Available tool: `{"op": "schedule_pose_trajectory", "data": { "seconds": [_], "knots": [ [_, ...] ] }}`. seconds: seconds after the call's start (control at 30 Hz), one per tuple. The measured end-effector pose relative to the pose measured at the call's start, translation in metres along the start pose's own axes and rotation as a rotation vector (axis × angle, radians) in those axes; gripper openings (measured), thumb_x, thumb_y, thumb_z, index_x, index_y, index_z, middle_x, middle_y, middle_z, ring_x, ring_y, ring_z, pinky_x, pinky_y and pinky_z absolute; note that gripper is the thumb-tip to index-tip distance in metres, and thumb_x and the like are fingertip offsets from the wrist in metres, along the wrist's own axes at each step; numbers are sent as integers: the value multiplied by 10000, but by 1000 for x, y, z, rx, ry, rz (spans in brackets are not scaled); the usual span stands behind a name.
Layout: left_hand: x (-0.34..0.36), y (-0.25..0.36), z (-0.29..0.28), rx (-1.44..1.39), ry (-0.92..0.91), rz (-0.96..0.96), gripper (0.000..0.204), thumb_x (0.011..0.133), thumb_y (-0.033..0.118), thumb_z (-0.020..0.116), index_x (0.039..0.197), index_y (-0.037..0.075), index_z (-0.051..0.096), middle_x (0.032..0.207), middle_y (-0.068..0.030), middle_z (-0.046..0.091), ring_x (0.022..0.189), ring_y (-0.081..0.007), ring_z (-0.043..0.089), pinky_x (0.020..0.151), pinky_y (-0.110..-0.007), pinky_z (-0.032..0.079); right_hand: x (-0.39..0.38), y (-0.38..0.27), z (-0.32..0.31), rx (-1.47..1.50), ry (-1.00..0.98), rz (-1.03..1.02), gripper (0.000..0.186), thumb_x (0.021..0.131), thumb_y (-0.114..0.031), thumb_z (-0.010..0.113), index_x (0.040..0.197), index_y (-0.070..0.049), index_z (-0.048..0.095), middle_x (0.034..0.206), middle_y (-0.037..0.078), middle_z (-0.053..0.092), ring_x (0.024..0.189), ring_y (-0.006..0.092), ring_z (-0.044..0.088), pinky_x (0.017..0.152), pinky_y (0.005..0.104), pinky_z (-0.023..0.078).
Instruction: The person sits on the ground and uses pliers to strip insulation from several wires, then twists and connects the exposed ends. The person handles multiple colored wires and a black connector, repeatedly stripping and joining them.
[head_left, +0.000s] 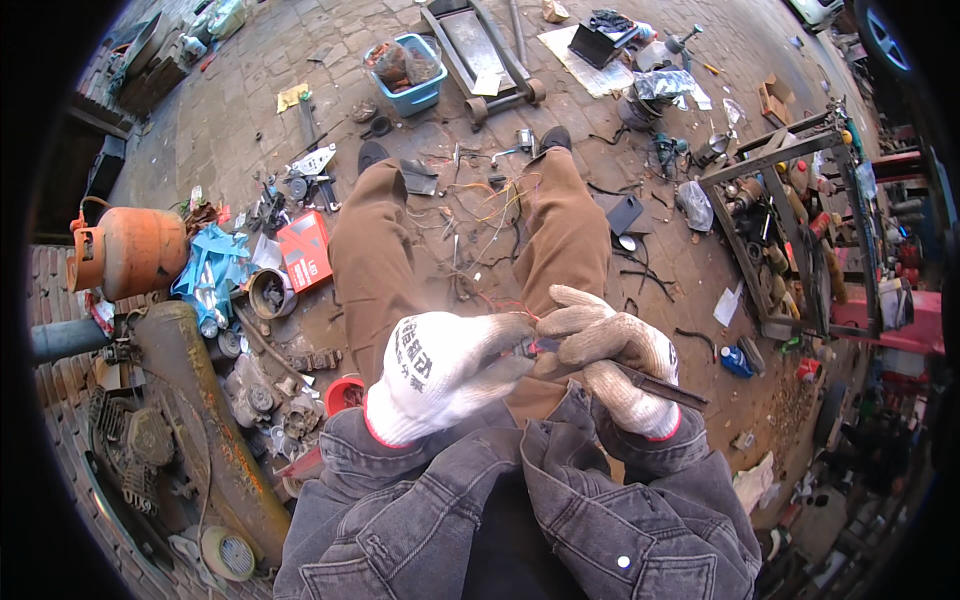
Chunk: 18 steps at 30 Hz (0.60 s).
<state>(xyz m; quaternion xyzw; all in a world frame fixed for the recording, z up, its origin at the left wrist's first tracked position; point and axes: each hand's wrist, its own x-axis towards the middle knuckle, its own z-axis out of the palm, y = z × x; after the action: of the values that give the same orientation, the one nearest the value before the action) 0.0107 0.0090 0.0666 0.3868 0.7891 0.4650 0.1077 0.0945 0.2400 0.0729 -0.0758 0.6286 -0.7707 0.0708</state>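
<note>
Over the trousers (372,255), a small part (526,348) is pinched in the left hand (440,365), apparently for steadiness; a dark tool (668,390) is clasped by the right hand's (612,358) curled grip.

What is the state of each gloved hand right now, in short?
Left hand: closed, pinching a small part, unclear what.
Right hand: closed, holding a dark slim object.

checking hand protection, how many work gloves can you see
2: one work glove on the left hand, another glove on the right hand. Others could be hidden.
</note>
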Motion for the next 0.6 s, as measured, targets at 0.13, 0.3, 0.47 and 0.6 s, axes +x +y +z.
{"op": "schedule_pose_trajectory", "data": {
  "seconds": [0.13, 0.3, 0.47, 0.6],
  "knots": [
    [0, 1, 1, -13, 43, 6, 323, 798, 178, 742, 1105, 91, 691, 790, -110, 706, 676, -307, 691, 601, -375, 531, 18, 7, -8, -274, -126, -259, 324, 835, -170, 670, 1113, -6, 652, 1174, 188, 658, 1136, 360, 617, 1005, 439, 474],
    [1, 4, 1, 42, 32, -23, 299, 826, 196, 712, 1113, 116, 682, 775, -106, 696, 672, -311, 690, 587, -390, 526, 22, -1, -1, -431, -79, -318, 248, 802, -148, 667, 1014, -19, 659, 1055, 160, 693, 1051, 356, 647, 960, 492, 446],
    [2, 8, 0, 106, 23, -39, 290, 839, 223, 716, 1108, 124, 669, 747, -93, 683, 639, -301, 681, 565, -396, 517, 20, -6, 5, -543, -51, -269, 224, 826, -146, 646, 985, 11, 663, 958, 163, 728, 1128, 338, 640, 1133, 542, 319],
    [2, 5, -1, 147, -6, -18, 296, 857, 242, 712, 1123, 123, 659, 739, -96, 677, 632, -300, 678, 551, -400, 510, 18, 6, 0, -265, -103, -202, 270, 882, -137, 650, 1120, -10, 639, 1220, 164, 629, 1199, 331, 570, 1051, 439, 419]
  ]
}}
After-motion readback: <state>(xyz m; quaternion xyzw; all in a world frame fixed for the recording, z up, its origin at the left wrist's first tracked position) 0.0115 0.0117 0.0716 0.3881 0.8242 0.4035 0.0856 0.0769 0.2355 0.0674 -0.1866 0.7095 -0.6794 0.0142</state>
